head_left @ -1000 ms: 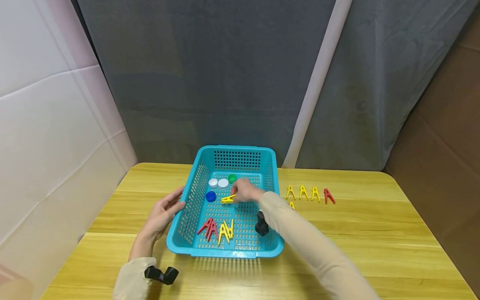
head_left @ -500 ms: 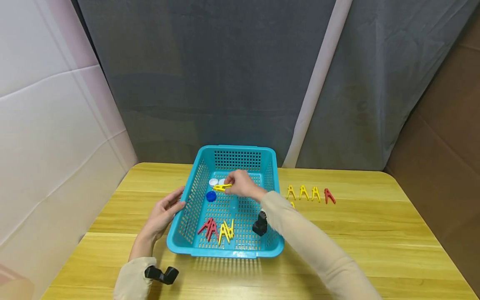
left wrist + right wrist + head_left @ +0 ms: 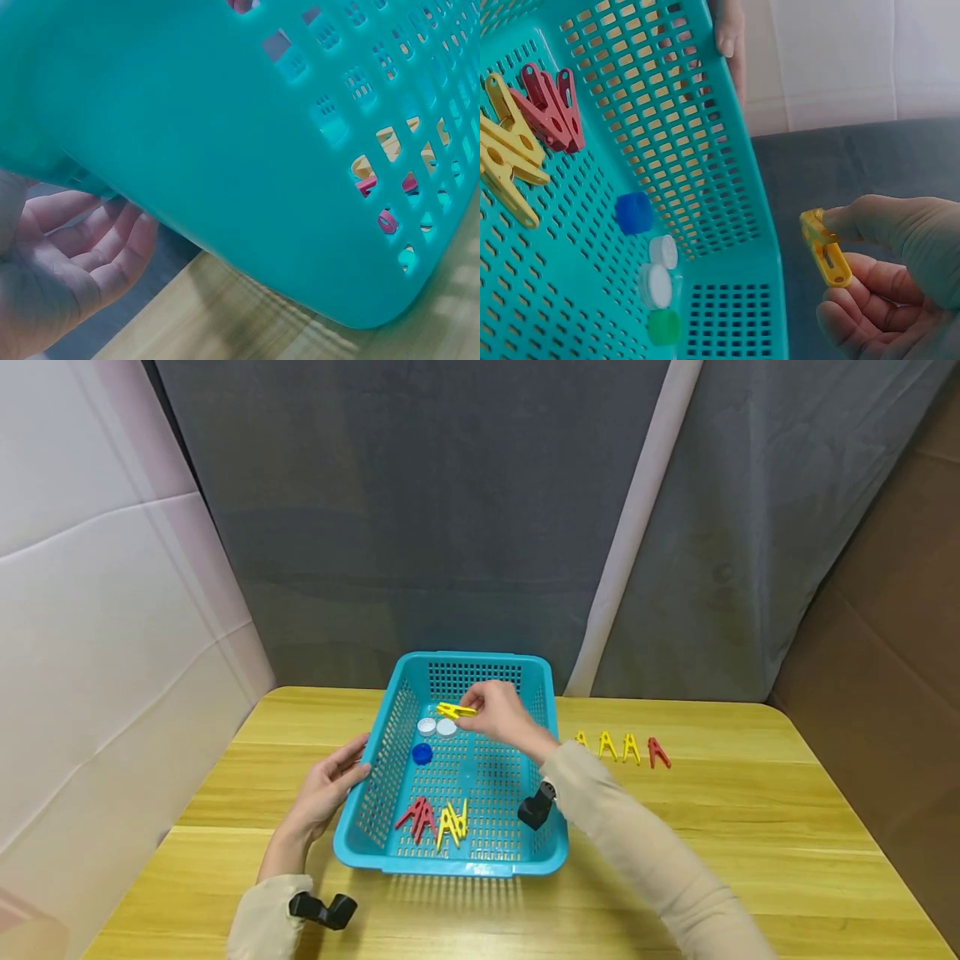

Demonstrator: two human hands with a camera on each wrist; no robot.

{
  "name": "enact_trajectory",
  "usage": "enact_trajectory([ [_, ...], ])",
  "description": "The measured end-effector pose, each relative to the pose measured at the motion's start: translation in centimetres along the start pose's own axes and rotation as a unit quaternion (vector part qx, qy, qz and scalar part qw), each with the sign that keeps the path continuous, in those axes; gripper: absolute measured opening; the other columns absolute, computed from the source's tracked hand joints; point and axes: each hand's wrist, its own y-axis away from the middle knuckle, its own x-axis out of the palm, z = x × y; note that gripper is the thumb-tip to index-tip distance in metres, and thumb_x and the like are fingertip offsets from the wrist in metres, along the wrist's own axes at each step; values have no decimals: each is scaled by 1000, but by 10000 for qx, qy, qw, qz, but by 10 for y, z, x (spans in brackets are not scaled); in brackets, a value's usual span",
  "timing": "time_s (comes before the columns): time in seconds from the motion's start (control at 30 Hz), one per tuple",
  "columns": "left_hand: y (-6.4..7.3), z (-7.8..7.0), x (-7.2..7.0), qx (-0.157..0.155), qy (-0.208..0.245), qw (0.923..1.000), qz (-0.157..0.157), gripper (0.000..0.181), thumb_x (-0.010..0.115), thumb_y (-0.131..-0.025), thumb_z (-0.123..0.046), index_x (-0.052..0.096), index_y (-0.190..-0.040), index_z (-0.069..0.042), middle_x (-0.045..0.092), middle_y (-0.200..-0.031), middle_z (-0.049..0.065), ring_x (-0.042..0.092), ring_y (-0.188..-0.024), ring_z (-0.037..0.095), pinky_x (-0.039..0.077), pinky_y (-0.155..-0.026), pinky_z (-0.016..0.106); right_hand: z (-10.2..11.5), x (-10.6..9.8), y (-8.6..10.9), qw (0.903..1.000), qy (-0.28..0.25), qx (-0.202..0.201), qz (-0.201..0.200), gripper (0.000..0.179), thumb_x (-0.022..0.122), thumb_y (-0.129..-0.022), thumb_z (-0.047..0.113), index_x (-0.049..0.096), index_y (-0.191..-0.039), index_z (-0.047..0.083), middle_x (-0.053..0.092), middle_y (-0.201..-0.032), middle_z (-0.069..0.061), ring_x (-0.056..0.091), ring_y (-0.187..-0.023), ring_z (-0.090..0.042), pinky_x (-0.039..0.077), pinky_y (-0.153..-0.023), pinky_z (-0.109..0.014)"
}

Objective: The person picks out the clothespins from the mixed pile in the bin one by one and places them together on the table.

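My right hand [image 3: 501,714] pinches a yellow clothespin [image 3: 454,710] between thumb and fingertips, raised over the far part of the blue basket [image 3: 450,866]. Two white bottle caps [image 3: 446,727] and a blue cap [image 3: 422,753] lie below it on the basket floor. A green cap [image 3: 664,328] shows beside the white ones in the right wrist view; my right hand hides it from the head view. Red clothespins [image 3: 418,818] and yellow clothespins [image 3: 450,825] are grouped at the near end inside. My left hand [image 3: 322,789] rests with relaxed fingers against the basket's left rim.
Right of the basket, on the wooden table [image 3: 720,835], stand a red clothespin [image 3: 657,752] and several yellow clothespins [image 3: 631,748], partly covered by my right sleeve. A grey curtain [image 3: 420,527] hangs behind the table, and a white sheet [image 3: 112,610] is at the left.
My right hand has lifted the yellow clothespin up and away from the basket floor, past the caps toward the far end. My left hand and the basket stay in place.
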Motion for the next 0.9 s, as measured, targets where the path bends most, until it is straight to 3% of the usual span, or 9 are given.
enact_trajectory([
  [0.13,-1,2,-1,19,-25,10000,-38,57,54,-95,-9,29,-144,6,50,-125,9,57,-98,1,52,-79,21,1,-7,6,9999,75,25,-121,19,75,-79,16,69,-92,3,63,-83,-4,54,-72,-14,46,-60,-20],
  [0.27,-1,3,-2,73,-44,10000,-19,58,55,-95,-10,28,-143,7,51,-123,6,57,-98,1,52,-78,21,2,-14,12,9995,4,117,-286,19,75,-79,15,70,-91,2,63,-84,-5,55,-72,-15,47,-61,-22],
  [0.43,0,1,-2,59,-42,10000,-26,58,54,-95,-9,27,-143,8,50,-125,10,57,-97,1,52,-79,21,-2,-23,20,9988,-26,136,-465,20,75,-79,14,70,-92,1,64,-86,-6,55,-72,-16,48,-62,-23],
  [0.63,1,0,-2,-23,-56,10000,-34,57,53,-96,-9,27,-145,6,39,-134,29,56,-98,-1,51,-79,20,-14,-35,34,9977,-52,275,-612,21,76,-78,14,68,-93,1,64,-88,-7,55,-73,-17,50,-64,-25],
  [0.9,1,-1,-1,-23,-84,9999,-76,57,53,-96,-9,27,-144,6,41,-133,26,57,-98,-1,51,-79,21,-36,-50,53,9948,-9,538,-862,22,75,-79,12,67,-94,-2,61,-88,-11,54,-74,-20,51,-64,-27],
])
